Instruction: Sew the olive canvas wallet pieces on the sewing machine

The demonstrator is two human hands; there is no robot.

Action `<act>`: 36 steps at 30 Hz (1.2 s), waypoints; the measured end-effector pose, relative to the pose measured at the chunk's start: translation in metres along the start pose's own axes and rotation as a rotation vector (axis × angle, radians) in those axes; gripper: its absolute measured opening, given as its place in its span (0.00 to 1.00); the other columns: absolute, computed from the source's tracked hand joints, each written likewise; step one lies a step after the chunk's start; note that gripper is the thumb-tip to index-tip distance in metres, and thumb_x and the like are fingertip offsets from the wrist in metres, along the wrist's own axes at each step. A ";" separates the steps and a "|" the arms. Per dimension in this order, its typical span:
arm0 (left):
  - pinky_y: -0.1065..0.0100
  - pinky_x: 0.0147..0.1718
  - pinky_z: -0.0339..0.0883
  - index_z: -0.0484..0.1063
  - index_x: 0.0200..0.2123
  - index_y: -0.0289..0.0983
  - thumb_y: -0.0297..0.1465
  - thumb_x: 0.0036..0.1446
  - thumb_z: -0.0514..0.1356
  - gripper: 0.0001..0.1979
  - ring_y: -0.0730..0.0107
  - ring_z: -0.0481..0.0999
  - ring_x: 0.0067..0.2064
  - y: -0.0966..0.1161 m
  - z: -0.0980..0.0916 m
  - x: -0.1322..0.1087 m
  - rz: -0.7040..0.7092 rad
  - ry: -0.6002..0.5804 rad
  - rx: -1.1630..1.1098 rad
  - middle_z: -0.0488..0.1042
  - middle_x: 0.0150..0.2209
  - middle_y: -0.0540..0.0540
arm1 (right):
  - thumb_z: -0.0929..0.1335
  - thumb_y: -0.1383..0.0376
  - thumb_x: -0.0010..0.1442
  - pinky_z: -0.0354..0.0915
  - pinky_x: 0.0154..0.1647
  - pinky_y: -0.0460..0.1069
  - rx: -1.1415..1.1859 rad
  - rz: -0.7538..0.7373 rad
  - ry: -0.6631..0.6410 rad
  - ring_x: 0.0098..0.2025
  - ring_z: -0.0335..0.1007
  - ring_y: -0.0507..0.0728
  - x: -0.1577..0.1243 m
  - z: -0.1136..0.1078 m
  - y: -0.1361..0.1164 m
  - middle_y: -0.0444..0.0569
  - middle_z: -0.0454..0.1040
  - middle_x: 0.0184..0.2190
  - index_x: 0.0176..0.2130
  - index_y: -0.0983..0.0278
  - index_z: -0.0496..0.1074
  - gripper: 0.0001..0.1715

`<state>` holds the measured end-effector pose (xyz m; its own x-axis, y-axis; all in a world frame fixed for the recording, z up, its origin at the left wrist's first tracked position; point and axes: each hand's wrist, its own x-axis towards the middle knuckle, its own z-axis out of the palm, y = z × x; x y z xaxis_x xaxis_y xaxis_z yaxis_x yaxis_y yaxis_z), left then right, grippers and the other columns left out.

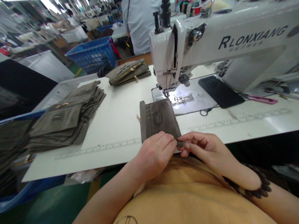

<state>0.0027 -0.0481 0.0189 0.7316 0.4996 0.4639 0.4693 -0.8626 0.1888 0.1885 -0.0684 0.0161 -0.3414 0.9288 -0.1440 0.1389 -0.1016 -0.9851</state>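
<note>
A grey-brown fabric pouch (161,115) with a small dark label lies flat on the white table, its far edge at the needle area of the sewing machine (167,90). My left hand (158,149) rests over the pouch's near edge, fingers curled together on the fabric. At the near right corner, my right hand (202,144) pinches the edge between thumb and fingers. A zipper pull (138,117) sticks out at the pouch's left side. My left fingers hide part of the near edge.
Stacked grey-brown pieces (63,118) lie to the left, with zippered pouches (129,71) behind. A phone (220,91) and pink-handled tool (261,99) sit at right. A ruler tape (233,122) runs along the table. Blue basket (93,56) and a person (142,26) are beyond.
</note>
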 end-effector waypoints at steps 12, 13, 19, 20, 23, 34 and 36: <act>0.64 0.33 0.69 0.68 0.38 0.26 0.22 0.57 0.51 0.08 0.65 0.68 0.34 0.005 0.000 -0.001 -0.062 0.034 0.025 0.71 0.34 0.40 | 0.63 0.75 0.56 0.57 0.26 0.49 -0.991 -0.933 0.176 0.28 0.59 0.53 0.005 -0.008 0.012 0.50 0.68 0.27 0.43 0.70 0.66 0.12; 0.62 0.35 0.69 0.68 0.40 0.27 0.22 0.57 0.51 0.09 0.63 0.68 0.37 0.004 0.000 -0.002 -0.095 0.048 0.047 0.71 0.37 0.39 | 0.63 0.76 0.56 0.58 0.27 0.49 -0.972 -0.914 0.190 0.28 0.60 0.53 0.005 -0.008 0.009 0.50 0.68 0.27 0.42 0.70 0.66 0.12; 0.62 0.44 0.69 0.68 0.41 0.27 0.22 0.60 0.47 0.12 0.64 0.70 0.45 -0.006 -0.002 -0.005 -0.009 0.092 0.008 0.73 0.42 0.39 | 0.63 0.75 0.58 0.60 0.29 0.46 -0.869 -0.821 0.232 0.29 0.62 0.51 0.004 -0.005 0.006 0.48 0.68 0.27 0.37 0.67 0.67 0.08; 0.62 0.43 0.69 0.69 0.41 0.27 0.22 0.60 0.47 0.12 0.64 0.70 0.44 -0.007 -0.004 -0.004 0.017 0.069 -0.001 0.73 0.41 0.39 | 0.62 0.75 0.58 0.59 0.28 0.46 -0.853 -0.801 0.218 0.29 0.62 0.51 0.004 -0.004 0.007 0.47 0.67 0.26 0.36 0.67 0.67 0.07; 0.62 0.41 0.70 0.69 0.40 0.26 0.22 0.60 0.45 0.14 0.63 0.71 0.42 -0.007 -0.007 0.000 0.087 -0.020 0.022 0.73 0.40 0.37 | 0.61 0.74 0.59 0.57 0.25 0.46 -0.816 -0.721 0.132 0.26 0.59 0.50 0.002 -0.004 0.014 0.46 0.65 0.24 0.31 0.66 0.67 0.08; 0.63 0.41 0.69 0.71 0.38 0.26 0.22 0.60 0.44 0.16 0.63 0.72 0.41 -0.015 0.003 0.005 0.106 -0.117 0.037 0.73 0.40 0.37 | 0.59 0.75 0.59 0.53 0.23 0.45 -0.761 -0.616 0.012 0.23 0.57 0.50 0.017 -0.010 0.019 0.45 0.62 0.20 0.23 0.66 0.64 0.14; 0.63 0.41 0.69 0.71 0.37 0.27 0.22 0.59 0.44 0.16 0.63 0.72 0.41 -0.018 0.006 0.005 0.102 -0.122 0.053 0.73 0.40 0.37 | 0.59 0.75 0.59 0.53 0.23 0.45 -0.775 -0.613 -0.007 0.23 0.57 0.50 0.021 -0.011 0.018 0.45 0.63 0.20 0.24 0.66 0.64 0.15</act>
<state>0.0008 -0.0297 0.0128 0.8297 0.4183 0.3696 0.4124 -0.9056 0.0991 0.1941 -0.0467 -0.0032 -0.5626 0.7406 0.3674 0.5062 0.6599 -0.5552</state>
